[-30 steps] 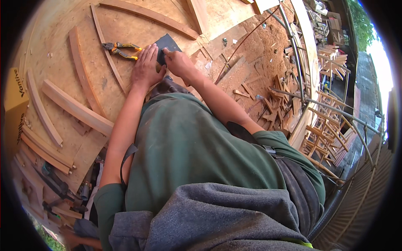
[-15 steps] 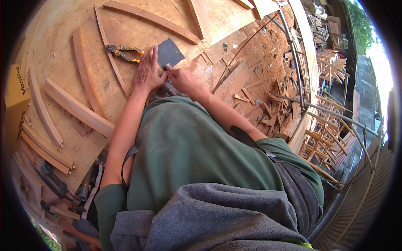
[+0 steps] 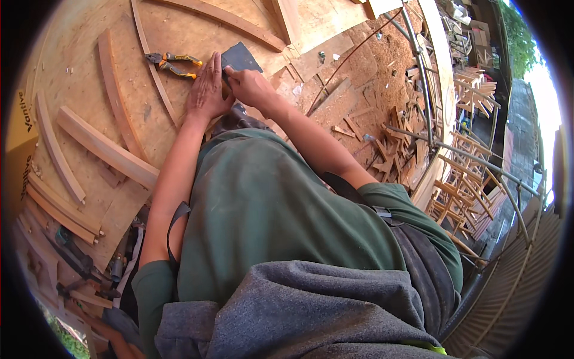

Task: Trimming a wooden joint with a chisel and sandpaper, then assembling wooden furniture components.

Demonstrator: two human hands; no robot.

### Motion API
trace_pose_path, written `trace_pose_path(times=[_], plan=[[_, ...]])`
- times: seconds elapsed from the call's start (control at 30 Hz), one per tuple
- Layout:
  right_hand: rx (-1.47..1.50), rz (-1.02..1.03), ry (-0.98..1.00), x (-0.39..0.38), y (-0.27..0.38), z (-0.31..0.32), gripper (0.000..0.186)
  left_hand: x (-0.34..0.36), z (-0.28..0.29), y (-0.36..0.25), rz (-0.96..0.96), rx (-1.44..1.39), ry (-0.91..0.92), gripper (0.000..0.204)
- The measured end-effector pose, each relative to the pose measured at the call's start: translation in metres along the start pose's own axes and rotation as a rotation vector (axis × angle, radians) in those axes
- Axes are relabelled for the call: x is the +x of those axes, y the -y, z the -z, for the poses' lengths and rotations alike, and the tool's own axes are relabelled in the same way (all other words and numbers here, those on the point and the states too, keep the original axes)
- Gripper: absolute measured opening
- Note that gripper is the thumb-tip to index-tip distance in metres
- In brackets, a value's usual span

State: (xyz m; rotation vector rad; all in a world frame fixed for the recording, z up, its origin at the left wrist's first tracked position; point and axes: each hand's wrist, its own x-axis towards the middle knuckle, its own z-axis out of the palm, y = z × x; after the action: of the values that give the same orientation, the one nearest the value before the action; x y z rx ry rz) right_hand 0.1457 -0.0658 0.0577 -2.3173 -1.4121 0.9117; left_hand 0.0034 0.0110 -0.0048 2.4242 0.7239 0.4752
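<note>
The head camera, the left one of a pair worn side by side, looked steeply down past a grey cloth (image 3: 323, 299) and a green shirt (image 3: 281, 197) toward the left hand (image 3: 207, 93) and right hand (image 3: 251, 91). The cloth lay nearest the lens at the bottom, while the hands and the wooden board (image 3: 84, 78) beyond them sat farther off, in the upper part. Its wide fisheye view reached from a yellow box (image 3: 21, 122) at the left rim to distant trees (image 3: 515, 37) at the right.
</note>
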Motion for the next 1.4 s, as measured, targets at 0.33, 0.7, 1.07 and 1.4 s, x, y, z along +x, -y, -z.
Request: trace_pose_path(times=[0.33, 0.7, 1.07, 1.4], plan=[[0.038, 0.019, -0.032, 0.002, -0.003, -0.001, 0.036, -0.001, -0.003, -0.004, 0.018, -0.022, 0.016, 0.117], [0.026, 0.072, -0.073, 0.005, -0.002, -0.005, 0.035, 0.001, -0.003, -0.001, 0.016, -0.016, 0.002, 0.115], [0.040, -0.045, 0.014, -0.004, 0.000, 0.002, 0.035, 0.001, 0.000, 0.001, 0.033, -0.001, 0.018, 0.112], [0.058, 0.018, 0.000, 0.008, 0.000, 0.002, 0.035, 0.000, 0.001, -0.004, 0.036, 0.000, 0.032, 0.114]])
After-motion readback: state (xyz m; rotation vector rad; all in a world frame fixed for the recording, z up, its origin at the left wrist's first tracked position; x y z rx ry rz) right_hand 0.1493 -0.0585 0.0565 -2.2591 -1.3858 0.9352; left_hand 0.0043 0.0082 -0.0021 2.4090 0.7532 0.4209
